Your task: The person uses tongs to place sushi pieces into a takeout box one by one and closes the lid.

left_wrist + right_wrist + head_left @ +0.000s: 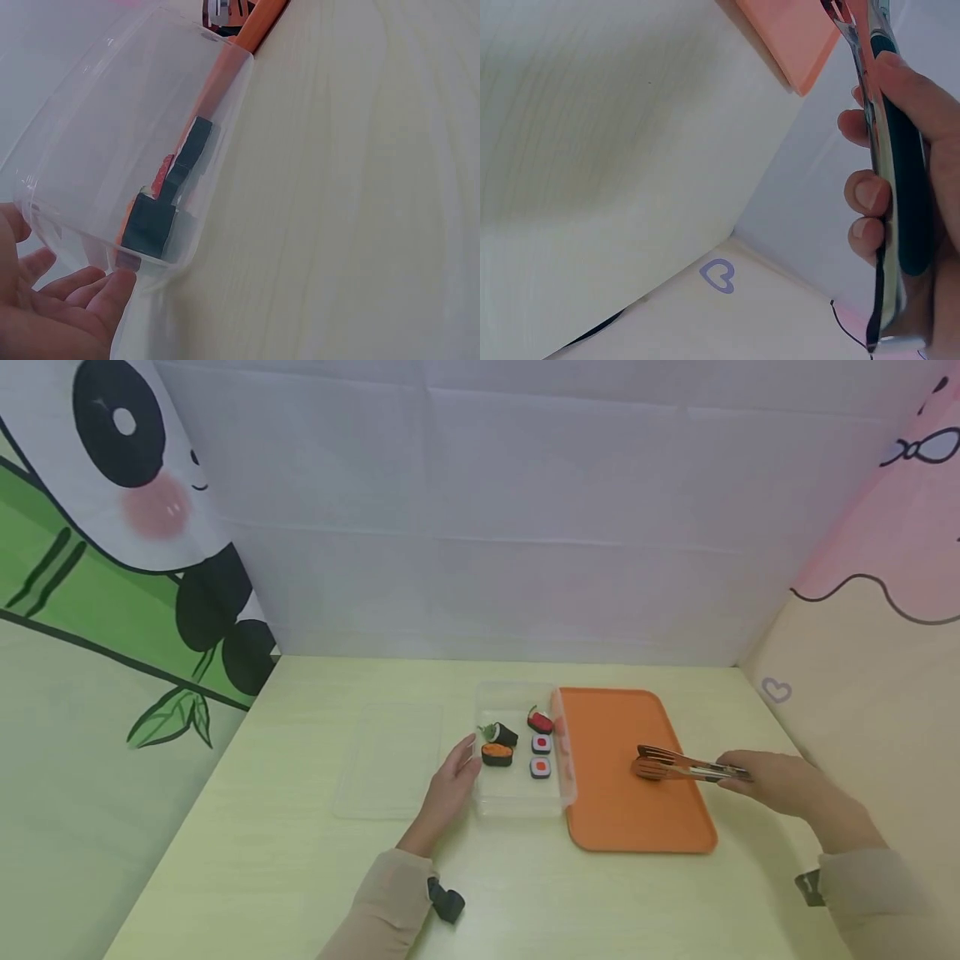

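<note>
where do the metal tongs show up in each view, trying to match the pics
Head: right of centre, the metal tongs in the right hand, their heads over the orange tray.
Left wrist: at the top edge, just left of centre, only partly in frame.
Right wrist: along the right side, gripped upright in the hand.
Shared landmark: the orange tray, in all three.

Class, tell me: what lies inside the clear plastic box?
Inside the box are five sushi-like pieces, two on the left, three on the right; the undersides they rest on are hidden.
</note>
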A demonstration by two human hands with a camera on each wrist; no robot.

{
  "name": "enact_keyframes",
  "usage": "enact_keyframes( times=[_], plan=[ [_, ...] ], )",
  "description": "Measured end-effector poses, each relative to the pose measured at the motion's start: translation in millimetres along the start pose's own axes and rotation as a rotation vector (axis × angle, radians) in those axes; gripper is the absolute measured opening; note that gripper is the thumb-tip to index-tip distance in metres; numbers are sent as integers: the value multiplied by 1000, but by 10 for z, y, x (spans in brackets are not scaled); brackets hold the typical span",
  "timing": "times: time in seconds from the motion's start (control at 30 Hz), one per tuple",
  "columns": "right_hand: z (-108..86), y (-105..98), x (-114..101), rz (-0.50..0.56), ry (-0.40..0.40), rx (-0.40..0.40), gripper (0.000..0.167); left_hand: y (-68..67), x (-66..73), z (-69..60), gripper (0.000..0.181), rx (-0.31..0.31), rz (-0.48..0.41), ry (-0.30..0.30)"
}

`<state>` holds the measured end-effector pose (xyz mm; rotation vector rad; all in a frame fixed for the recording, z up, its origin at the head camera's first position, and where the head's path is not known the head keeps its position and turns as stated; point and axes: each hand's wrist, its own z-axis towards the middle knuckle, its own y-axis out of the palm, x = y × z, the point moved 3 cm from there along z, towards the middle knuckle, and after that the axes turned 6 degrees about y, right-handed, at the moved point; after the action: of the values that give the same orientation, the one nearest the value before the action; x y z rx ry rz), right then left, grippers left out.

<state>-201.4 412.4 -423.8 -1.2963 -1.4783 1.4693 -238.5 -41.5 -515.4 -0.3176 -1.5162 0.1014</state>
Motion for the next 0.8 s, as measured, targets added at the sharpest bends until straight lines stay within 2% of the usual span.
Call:
enact_keyframes(
  times=[0.13,0.33,0.43,0.57,0.8],
  plan=[
    [-9,22,3,-4,-6,22,11,5,7,-3,49,6,7,-5],
    [-30,31,-23,51,22,15,18,16,9,-8,49,2,-4,-4],
    [-21,-2,-63,56,1,47,20,19,-7,-12,49,4,1,-2],
    [19,-94,-157,51,-32,96,20,25,-17,-10,49,5,6,-2],
    [117,-244,-392,67,-52,119,23,15,-7,-4,49,16,11,8]
  ],
)
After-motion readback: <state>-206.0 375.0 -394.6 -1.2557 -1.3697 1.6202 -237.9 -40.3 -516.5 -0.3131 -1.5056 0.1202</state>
